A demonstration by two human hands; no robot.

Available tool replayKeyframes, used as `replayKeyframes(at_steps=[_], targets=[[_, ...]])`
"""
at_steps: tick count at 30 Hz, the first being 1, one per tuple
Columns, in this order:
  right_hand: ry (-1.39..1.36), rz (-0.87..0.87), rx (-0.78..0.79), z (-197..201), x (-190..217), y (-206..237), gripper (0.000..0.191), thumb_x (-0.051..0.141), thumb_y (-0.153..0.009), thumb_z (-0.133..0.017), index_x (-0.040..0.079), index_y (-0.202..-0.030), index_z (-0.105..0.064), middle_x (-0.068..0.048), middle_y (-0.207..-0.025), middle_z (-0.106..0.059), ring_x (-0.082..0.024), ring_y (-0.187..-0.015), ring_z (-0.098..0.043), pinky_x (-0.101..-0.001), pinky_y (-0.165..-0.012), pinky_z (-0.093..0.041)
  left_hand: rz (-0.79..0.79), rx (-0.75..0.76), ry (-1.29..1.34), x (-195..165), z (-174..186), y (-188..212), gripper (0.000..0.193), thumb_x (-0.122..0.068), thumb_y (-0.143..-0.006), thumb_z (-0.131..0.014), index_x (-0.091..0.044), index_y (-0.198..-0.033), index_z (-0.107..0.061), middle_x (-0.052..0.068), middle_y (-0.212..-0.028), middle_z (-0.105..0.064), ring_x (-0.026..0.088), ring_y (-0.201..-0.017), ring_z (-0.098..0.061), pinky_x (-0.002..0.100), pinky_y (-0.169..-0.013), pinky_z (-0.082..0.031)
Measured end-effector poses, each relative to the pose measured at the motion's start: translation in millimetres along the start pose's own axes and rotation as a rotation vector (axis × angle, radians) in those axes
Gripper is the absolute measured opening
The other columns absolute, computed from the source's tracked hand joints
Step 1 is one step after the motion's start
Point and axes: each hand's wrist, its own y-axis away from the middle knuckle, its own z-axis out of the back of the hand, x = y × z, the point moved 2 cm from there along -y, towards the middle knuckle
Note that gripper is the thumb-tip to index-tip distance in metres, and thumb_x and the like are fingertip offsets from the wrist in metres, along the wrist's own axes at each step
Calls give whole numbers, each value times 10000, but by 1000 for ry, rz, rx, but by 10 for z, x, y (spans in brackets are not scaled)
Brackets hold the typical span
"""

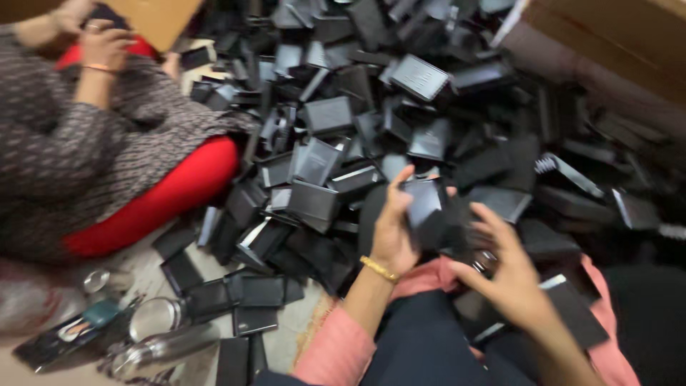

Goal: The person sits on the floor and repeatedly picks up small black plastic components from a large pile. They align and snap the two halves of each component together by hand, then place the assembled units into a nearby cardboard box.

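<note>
The left hand point(391, 232) is closed around a flat black box point(423, 204), thumb up along its side, lifting it just above the person's lap. The right hand point(511, 275) is open with fingers spread, just beside the box and below it, holding nothing. Past both hands lies a big pile of black boxes point(400, 107) on the floor point(293, 336). Far to the left of the hands sits another person point(86, 143) in a patterned top and red trousers. Down to the left of the left hand lie shiny steel bottles point(161, 336). A brown cardboard box point(614, 36) stands far beyond the right hand.
</note>
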Motion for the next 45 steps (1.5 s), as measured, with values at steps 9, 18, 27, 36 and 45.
replayKeyframes(at_steps=[9, 18, 27, 36, 45], targets=[[-286, -22, -58, -398, 69, -5, 901, 75, -738, -860, 128, -1526, -426, -134, -1382, -600, -203, -1202, -652, -344, -1005, -567, -63, -52, -636, 133, 64, 170, 590, -494, -1100, -349, -88, -1505, -485, 106, -1305, -603, 176, -1061, -635, 336, -922, -545], [-446, -339, 320, -60, -411, -73, 567, 255, -890, -737, 68, -1415, -633, -30, -1116, -724, -103, -842, -569, -222, -635, -452, -563, 183, -1548, 116, 217, 250, 399, -453, -1125, -567, -61, -1170, -624, 85, -1041, -653, 228, -1016, -626, 347, -902, -513], [34, -184, 153, -302, -285, -74, 457, 314, -802, -815, 48, -1150, -687, -59, -768, -716, -89, -614, -628, -269, -558, -493, -404, -291, -1475, -210, 300, 223, 590, -532, -810, -824, -53, -720, -492, 54, -585, -468, 225, -532, -469, 356, -524, -432], [-625, 250, -276, 1162, 297, -1173, 445, 327, -995, -708, 43, -1319, -594, -186, -1225, -630, -276, -1144, -649, -437, -1041, -514, -881, -531, -1855, -1640, 577, -499, 293, -166, -929, -647, -15, -1179, -660, 187, -1198, -660, 359, -1148, -625, 426, -1045, -485], [1117, 229, -11, 371, -717, -780, 821, 491, -704, -776, 289, -1460, -528, -231, -1554, -378, -456, -1422, -331, -526, -1115, -372, -254, -618, -1906, -1775, 991, -1085, 523, -545, -964, -614, -50, -1094, -725, 232, -1096, -723, 419, -1061, -693, 474, -922, -527]])
